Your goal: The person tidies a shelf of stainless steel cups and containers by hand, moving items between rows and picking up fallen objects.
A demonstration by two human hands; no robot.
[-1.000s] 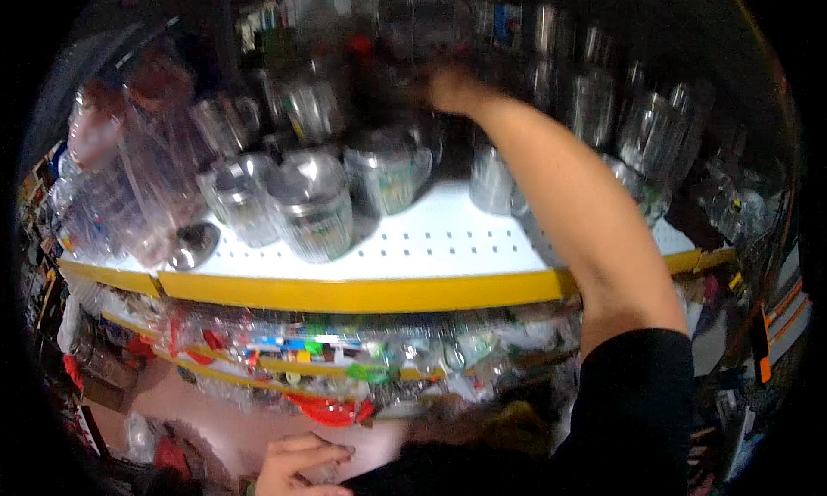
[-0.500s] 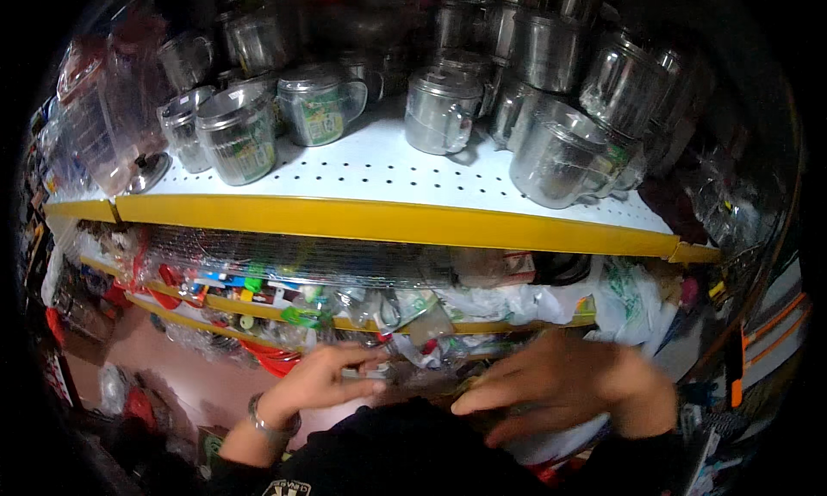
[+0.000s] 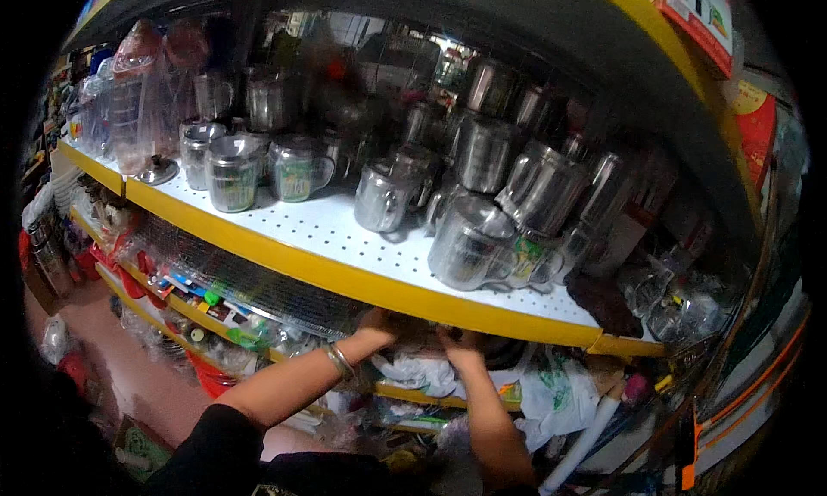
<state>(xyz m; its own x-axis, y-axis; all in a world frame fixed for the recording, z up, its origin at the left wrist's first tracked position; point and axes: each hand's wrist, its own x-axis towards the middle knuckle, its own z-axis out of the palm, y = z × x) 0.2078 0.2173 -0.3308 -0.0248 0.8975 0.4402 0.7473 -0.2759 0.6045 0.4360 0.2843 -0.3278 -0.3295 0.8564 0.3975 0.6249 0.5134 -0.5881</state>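
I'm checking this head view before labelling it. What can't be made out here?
- Left hand and right hand: fingers hidden under the yellow shelf edge; grip unreadable.
- What they touch: shadowed; only white bags show.
- Back-row steel mugs: blurred.
- Picture's rim: black.

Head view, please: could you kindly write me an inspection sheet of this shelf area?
Surface: white perforated shelf with a yellow edge.
Job's things: crumpled white bags on the lower shelf, under both hands.
Clutter: steel mugs, a lidded jar, packaged goods.
Hands: left hand, bangle on its wrist, and right hand reach beneath the shelf; grip unclear.
Cables: nothing seen.
Surroundings: reddish floor, more stocked shelves.
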